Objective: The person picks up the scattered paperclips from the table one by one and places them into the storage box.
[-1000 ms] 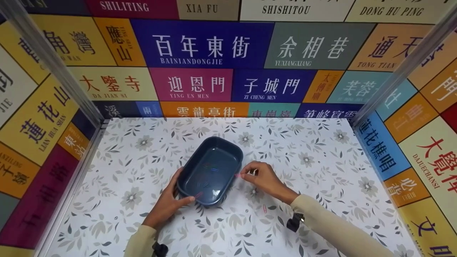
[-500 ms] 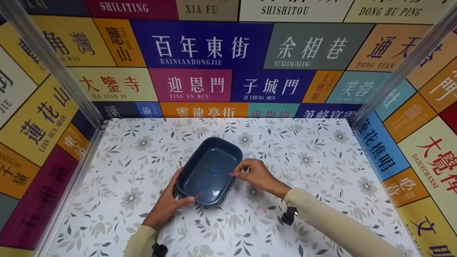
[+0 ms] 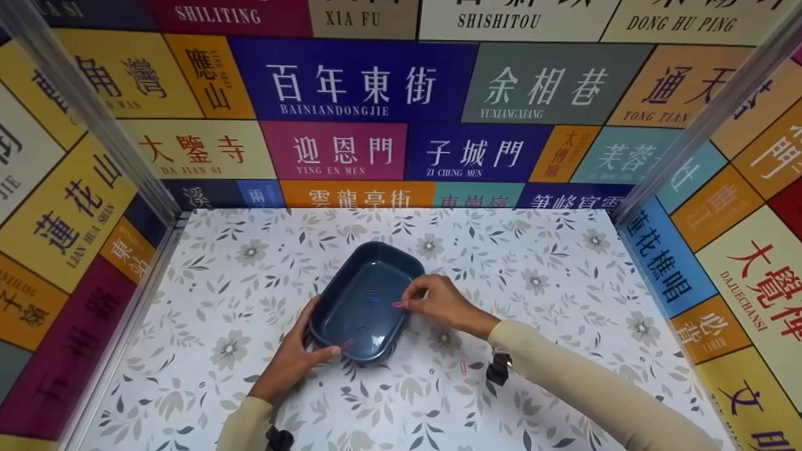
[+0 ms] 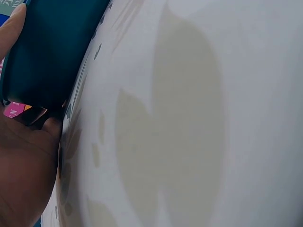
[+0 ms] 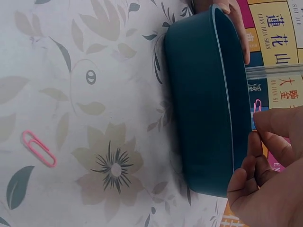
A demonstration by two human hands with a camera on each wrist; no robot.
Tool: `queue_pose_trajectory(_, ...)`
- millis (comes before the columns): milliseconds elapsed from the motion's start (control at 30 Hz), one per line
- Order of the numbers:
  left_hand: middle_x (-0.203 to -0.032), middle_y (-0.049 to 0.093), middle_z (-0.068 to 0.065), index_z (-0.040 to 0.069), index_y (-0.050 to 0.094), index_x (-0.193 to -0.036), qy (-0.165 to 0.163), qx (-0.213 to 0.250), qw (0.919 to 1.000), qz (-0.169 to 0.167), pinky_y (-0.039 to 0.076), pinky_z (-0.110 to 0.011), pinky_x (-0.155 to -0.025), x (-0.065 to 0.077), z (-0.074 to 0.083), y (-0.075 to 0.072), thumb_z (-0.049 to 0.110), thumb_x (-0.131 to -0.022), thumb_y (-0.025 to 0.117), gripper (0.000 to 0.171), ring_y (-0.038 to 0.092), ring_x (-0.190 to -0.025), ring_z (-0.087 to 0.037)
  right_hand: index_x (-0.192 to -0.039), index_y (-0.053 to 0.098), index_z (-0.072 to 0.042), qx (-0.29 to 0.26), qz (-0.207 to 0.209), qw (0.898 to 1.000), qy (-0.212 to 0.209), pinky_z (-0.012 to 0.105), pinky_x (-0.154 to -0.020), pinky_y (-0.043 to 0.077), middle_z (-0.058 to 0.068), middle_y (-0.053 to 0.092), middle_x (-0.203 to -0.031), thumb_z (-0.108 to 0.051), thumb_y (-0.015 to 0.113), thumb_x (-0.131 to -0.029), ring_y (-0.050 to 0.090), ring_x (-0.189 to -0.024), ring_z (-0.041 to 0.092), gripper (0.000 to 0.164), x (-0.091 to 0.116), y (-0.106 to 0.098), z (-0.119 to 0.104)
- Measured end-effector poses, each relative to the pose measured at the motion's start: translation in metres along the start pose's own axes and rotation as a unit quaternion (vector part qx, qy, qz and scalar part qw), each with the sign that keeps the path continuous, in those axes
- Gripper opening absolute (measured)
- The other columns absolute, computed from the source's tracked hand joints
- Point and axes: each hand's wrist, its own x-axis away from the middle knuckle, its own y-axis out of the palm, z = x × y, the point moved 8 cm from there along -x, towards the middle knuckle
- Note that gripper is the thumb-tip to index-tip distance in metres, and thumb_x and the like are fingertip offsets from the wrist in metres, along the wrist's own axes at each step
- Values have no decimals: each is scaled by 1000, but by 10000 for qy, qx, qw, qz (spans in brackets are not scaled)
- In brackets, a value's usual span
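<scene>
A dark blue rectangular dish [image 3: 357, 326] with rounded corners sits on the table, tilted in my view. My left hand [image 3: 291, 360] grips its near left corner, thumb over the rim and fingers against the outer wall. Between thumb and fingertips, my right hand [image 3: 448, 307] pinches a pink paper clip [image 5: 257, 107] just above the dish's right side. Several coloured paper clips [image 3: 369, 295] lie inside on the dish's bottom. A reddish one [image 3: 346, 344] shows by my left thumb. The left wrist view catches only part of the dish [image 4: 52, 52] and hand.
One more pink paper clip [image 5: 39, 148] lies on the flower-patterned tabletop [image 3: 532, 250], right of the dish and below my right forearm. Walls of coloured sign panels [image 3: 351, 78] stand at the back and both sides, with clear strips at the corners.
My right hand has moved left with the pink paper clip, from beside the dish's right rim to over its inside. My left hand and the dish have stayed put.
</scene>
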Motion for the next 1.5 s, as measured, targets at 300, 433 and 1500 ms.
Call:
queue_pose_trajectory(300,-184,16,-3,30,19,-178,34,11,10000,-6,14,-47,-136,0,0,-1,28,-87,97,120,13,-170,-26,-95,82,1,89,-123,9998,-112,24,-76,55,7,77,-94,-2,77,-93,66,-81,6,6,-13,8,-6)
queue_pose_trajectory(433,-184,17,-3,29,18,-179,73,-32,10000,4,14,-47,-136,0,-1,-1,28,-87,97,121,13,-170,-26,-95,83,0,140,-222,9996,-58,24,-76,55,7,77,-95,-2,78,-94,64,-80,5,5,-19,12,-6)
queue_pose_trajectory(1500,-184,19,-2,29,18,-179,99,-184,9998,-22,11,-49,-136,0,1,-3,30,-88,96,120,13,-170,-26,-87,84,-4,875,-687,9935,-257,23,-72,51,2,79,-81,-4,83,-93,58,-71,1,6,-49,34,-17)
